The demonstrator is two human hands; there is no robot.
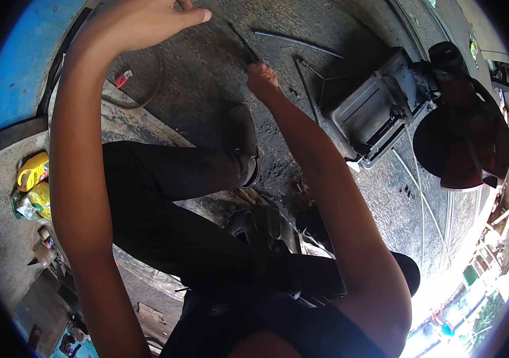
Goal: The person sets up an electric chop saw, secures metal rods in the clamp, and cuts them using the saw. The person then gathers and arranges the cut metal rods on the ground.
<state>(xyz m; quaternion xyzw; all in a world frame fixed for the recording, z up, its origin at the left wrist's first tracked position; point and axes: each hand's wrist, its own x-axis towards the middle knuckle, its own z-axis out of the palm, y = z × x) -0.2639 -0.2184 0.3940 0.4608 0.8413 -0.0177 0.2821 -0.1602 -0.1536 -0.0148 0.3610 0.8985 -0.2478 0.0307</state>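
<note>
While the right hand [262, 78] closes into a fist around the near end of a thin dark metal rod [244, 43], the rod slants up and to the left across an oily, blackened concrete floor [207, 77]; its far end fades into the grime and cannot be followed. The left hand [141, 21] is raised near the picture's top edge, fingers stretched flat and together, holding nothing visible; its fingertips are partly cut off by the frame. Between the two hands lies open, bare floor, rough and pitted. A second slim rod [299, 40] lies just beyond, well apart from the fist, and a bent wire frame [311, 80] rests beside it. To the right sits a boxy grey metal housing [380, 113] with ribbed sides, touching a round, dark red disc-shaped part [463, 143] whose detail is lost in shadow. A thin curved hose [147, 98] loops near a small red scrap [123, 78] by the left forearm. The person's dark trousers [165, 197] and a worn black shoe [244, 143] fill the middle. A blue curved panel [16, 65] rims the upper left, and yellow packets [35, 179] lie on grey ground at the left edge. Glare washes out the lower right corner.
</note>
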